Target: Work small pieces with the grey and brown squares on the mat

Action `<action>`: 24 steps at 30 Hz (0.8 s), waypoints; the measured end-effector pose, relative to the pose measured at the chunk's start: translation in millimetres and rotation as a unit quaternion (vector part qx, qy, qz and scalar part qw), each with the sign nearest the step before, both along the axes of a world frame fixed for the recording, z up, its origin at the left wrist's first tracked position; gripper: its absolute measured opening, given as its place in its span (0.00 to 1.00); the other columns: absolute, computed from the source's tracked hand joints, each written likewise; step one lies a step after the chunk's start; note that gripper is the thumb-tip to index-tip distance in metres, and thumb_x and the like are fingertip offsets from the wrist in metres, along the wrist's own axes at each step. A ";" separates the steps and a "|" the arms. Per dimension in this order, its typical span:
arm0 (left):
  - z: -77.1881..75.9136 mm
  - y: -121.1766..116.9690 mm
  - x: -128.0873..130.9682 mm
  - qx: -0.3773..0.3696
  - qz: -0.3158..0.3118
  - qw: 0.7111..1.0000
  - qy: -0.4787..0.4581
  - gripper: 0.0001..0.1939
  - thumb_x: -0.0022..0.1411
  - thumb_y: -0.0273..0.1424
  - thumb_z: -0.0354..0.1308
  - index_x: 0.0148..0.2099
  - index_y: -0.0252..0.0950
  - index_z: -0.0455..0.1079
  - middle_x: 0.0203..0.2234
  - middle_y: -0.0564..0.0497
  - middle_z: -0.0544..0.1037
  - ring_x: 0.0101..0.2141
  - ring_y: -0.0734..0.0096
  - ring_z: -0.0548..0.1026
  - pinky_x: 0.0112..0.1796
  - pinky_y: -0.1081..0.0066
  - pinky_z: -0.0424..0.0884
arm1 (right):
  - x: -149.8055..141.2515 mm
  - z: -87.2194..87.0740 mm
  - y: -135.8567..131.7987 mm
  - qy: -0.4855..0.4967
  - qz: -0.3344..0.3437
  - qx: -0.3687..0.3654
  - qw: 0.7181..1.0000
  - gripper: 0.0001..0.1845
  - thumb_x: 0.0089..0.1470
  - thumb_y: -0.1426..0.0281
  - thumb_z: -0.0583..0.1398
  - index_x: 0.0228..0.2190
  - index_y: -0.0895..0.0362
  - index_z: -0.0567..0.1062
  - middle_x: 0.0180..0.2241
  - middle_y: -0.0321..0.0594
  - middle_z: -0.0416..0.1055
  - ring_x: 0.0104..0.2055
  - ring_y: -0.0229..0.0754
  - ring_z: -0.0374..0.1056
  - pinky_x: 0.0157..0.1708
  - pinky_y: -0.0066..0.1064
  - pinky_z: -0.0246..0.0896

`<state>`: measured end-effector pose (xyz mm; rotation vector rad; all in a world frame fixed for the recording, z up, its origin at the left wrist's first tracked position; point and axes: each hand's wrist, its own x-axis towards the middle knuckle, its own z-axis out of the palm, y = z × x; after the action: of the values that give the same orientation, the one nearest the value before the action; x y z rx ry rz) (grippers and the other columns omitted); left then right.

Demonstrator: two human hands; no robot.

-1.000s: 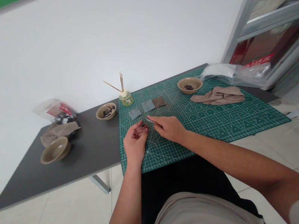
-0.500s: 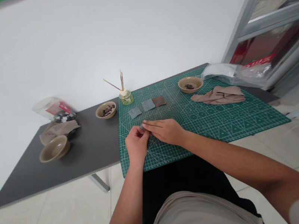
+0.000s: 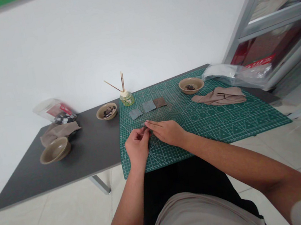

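Observation:
My left hand and my right hand meet low over the green cutting mat. The left fingers are closed in a pinch on a small dark grey piece, mostly covered by fingers; its kind is unclear. Over it lie the right fingers, stretched out and held together, with the fingertips pressing on the piece. Just beyond the hands, two thin grey squares and a brown square lie flat on the mat. Whether these are paper or cloth I cannot make out.
A reed diffuser stands at the mat's back left. Bowls hold small dark pieces, one left, one right. A third bowl is far left. A brown cloth and plastic bag lie right.
The fingers have shifted slightly, and the dark side of the small piece shows more between them. The left hand has moved slightly left. Everything on the table stays put.

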<state>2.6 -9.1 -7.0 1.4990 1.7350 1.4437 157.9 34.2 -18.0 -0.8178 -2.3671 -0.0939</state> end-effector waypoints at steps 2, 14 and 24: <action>-0.5 0.0 -0.2 -0.002 -0.005 1.000 -0.012 0.07 0.57 0.36 0.62 0.31 0.38 0.73 0.24 0.55 0.78 0.26 0.74 0.74 0.30 0.74 0.69 | 0.0 -0.1 -0.4 0.006 -0.004 -0.011 1.000 0.22 0.63 0.75 0.53 0.57 0.60 0.70 0.56 0.49 0.71 0.52 0.45 0.74 0.46 0.35 0.74; -3.6 1.1 -0.2 0.013 -0.030 0.996 -0.084 0.10 0.54 0.37 0.65 0.31 0.38 0.69 0.25 0.55 0.77 0.25 0.74 0.74 0.30 0.73 0.69 | 1.9 1.8 -0.1 0.046 0.015 -0.069 0.996 0.23 0.62 0.75 0.53 0.58 0.60 0.69 0.54 0.46 0.74 0.52 0.43 0.74 0.50 0.33 0.72; -1.9 -0.6 -0.5 0.005 -0.044 0.999 0.019 0.10 0.58 0.35 0.60 0.29 0.39 0.64 0.22 0.58 0.71 0.24 0.76 0.69 0.29 0.74 0.64 | 1.3 1.8 -1.9 0.037 0.025 -0.055 0.997 0.23 0.62 0.75 0.52 0.58 0.61 0.69 0.55 0.49 0.73 0.53 0.45 0.73 0.49 0.35 0.73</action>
<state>2.1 -9.7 -8.9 1.5976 1.6642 1.3907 159.2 32.3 -16.2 -0.7988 -2.3365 0.0864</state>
